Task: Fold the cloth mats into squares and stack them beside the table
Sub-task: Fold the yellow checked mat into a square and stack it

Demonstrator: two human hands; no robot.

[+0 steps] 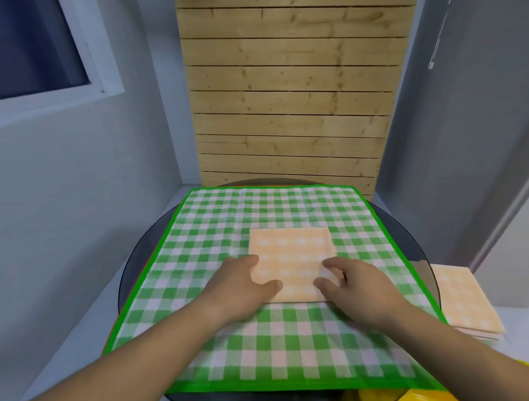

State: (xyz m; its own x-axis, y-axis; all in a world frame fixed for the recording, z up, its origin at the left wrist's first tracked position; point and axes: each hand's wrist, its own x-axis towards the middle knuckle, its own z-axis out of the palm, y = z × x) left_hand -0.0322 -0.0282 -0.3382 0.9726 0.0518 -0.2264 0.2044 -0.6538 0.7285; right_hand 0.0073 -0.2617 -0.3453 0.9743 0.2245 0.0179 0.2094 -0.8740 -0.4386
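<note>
A folded square mat of pale orange checked cloth is seen lying right of centre on a large green-and-white checked cloth, which is spread flat over a round dark glass worktop. The near left corner of the folded square mat is covered by the left hand, whose fingers are laid fairly straight on the fabric, pressing rather than gripping. The near right corner is held by the right hand: its fingers are curled and a layer of the fabric appears to be pinched against the thumb.

A stack of folded orange squares is seen on a lower white surface just beside the worktop, to the right.

The folding of this mat is judged to be finished or nearly so, with the transfer to the stack still to be done. The mat is expected to be light, soft and limp, with no stiffness of its own, so the layers are likely to slide apart or flop open if only one corner is lifted. It is best taken by two opposite edges, all layers pinched together, or carried flat. The green cloth underneath may be dragged and wrinkled if the mat is slid rather than lifted.
</note>
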